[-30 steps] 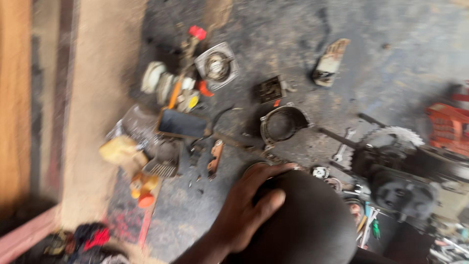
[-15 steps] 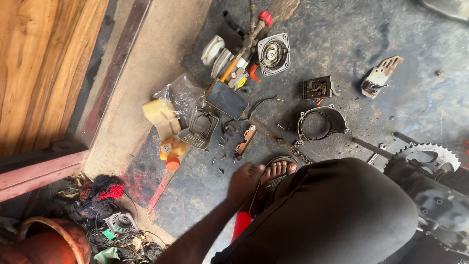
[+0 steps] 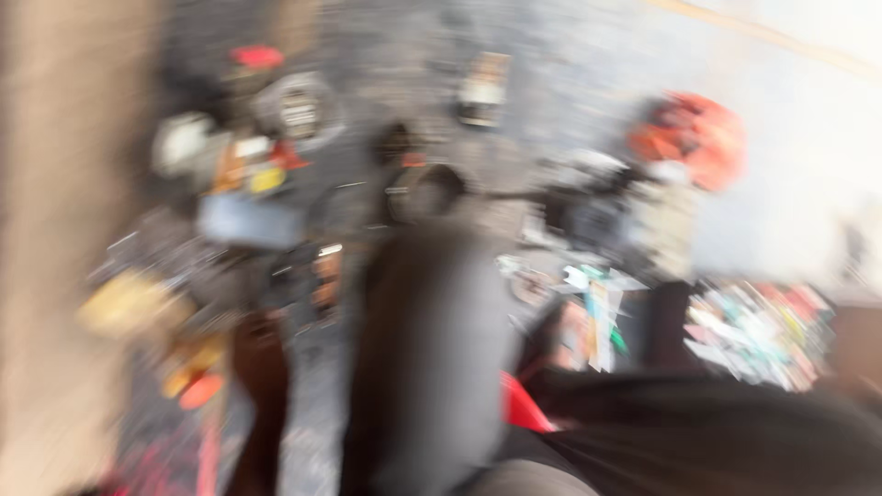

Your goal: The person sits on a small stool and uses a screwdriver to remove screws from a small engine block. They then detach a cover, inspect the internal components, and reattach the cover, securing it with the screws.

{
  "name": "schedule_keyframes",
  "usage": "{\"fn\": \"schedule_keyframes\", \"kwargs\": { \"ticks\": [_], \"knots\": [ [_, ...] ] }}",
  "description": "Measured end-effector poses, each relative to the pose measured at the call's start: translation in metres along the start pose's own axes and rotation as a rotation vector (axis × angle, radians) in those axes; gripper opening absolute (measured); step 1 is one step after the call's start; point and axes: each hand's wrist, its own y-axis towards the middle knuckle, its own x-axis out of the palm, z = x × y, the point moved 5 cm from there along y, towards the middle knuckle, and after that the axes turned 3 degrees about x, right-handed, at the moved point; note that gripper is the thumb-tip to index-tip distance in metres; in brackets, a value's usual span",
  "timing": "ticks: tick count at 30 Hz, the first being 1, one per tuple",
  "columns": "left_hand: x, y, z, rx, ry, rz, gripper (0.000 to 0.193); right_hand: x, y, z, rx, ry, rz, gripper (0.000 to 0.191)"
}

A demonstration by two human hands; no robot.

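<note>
One head view, heavily blurred by motion, looks down at a dark, grimy floor (image 3: 386,55) strewn with machine parts. Near left, a bare forearm (image 3: 262,404) rises from the bottom edge; its hand (image 3: 262,335) is a smear, so whether it is open, closed or holding anything cannot be told. It lies among the scattered small parts, nearest a grey boxy part (image 3: 248,220) just beyond it. A knee in dark trousers (image 3: 423,358) fills the near centre. Farther off sit a round metal ring (image 3: 423,193), a red-capped piece (image 3: 257,57) and an orange machine housing (image 3: 689,133) at far right. The other hand does not appear.
</note>
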Motion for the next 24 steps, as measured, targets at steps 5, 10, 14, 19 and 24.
{"fn": "schedule_keyframes", "kwargs": {
  "ticks": [5,10,14,19,24],
  "knots": [
    [0.006,0.018,0.052,0.172,-0.138,-0.124,0.032,-0.047,-0.046,0.033,-0.010,0.052,0.077,0.045],
    [0.014,0.038,0.099,0.129,-0.424,-0.206,0.036,-0.024,-0.058,0.090,0.039,0.153,0.036,0.047],
    [0.010,0.042,0.131,0.150,-0.541,-0.253,0.040,0.029,-0.041,0.136,0.098,0.207,-0.110,0.051],
    [-0.004,0.016,0.158,0.183,-0.603,-0.266,0.045,0.111,0.071,0.186,0.171,0.039,-0.196,0.058],
    [-0.025,-0.025,0.201,0.226,-0.601,-0.236,0.050,0.149,0.156,0.206,0.205,-0.359,-0.146,0.067]
  ]
}}
